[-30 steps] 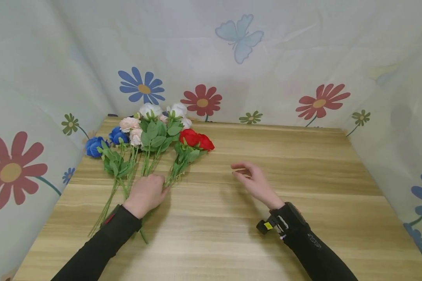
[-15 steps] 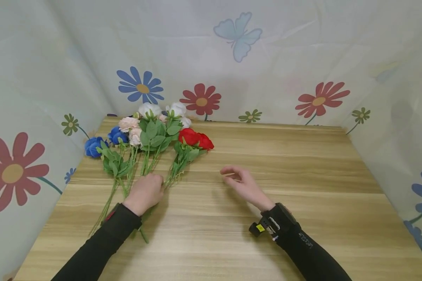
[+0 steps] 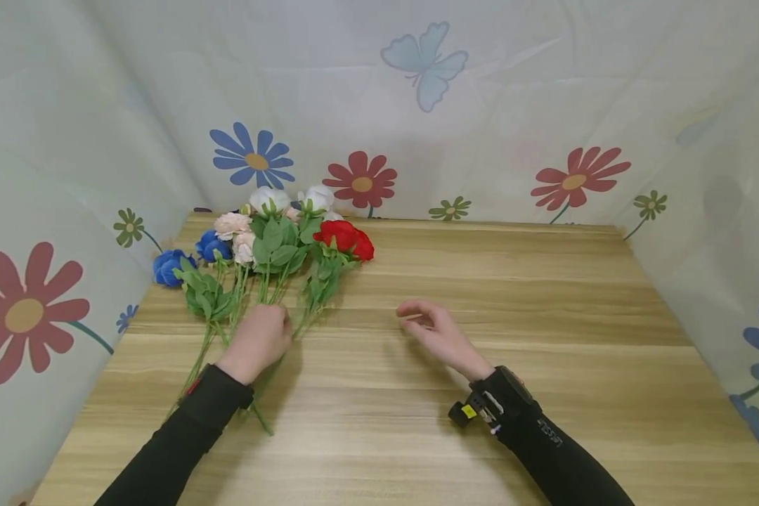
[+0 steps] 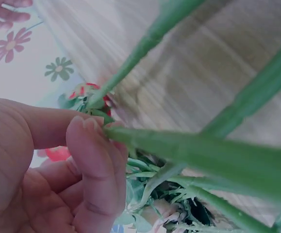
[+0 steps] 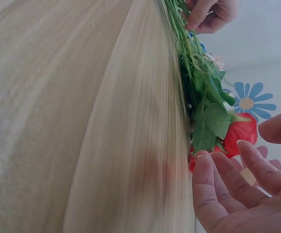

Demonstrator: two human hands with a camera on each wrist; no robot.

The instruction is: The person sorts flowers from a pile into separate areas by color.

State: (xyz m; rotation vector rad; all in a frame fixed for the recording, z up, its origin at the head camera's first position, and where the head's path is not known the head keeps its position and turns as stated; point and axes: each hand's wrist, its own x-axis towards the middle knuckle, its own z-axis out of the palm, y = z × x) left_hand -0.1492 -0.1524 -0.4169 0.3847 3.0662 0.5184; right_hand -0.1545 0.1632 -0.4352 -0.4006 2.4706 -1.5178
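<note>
My left hand (image 3: 258, 344) pinches a green stem (image 4: 169, 145) between thumb and fingers, close over the tabletop. Judging by its line, this stem runs up to the red artificial roses (image 3: 344, 239), whose leaves (image 3: 322, 277) lie toward the hand. Beside them are white flowers (image 3: 268, 199), pale pink flowers (image 3: 232, 225) and blue flowers (image 3: 172, 268), their stems spread under and left of my left hand. My right hand (image 3: 441, 337) hovers over the table to the right, fingers loosely bent and holding nothing; the right wrist view has its fingers (image 5: 206, 189) apart.
A wood-grain table (image 3: 544, 295) stretches beneath both hands. Pale curtains (image 3: 512, 126) printed with flowers and a butterfly enclose it at the back and sides. The flower heads lie near the table's back left corner.
The red roses have shifted slightly left and up, and my left hand has moved a little with their stem. My right hand came left at first, then stayed nearly still.
</note>
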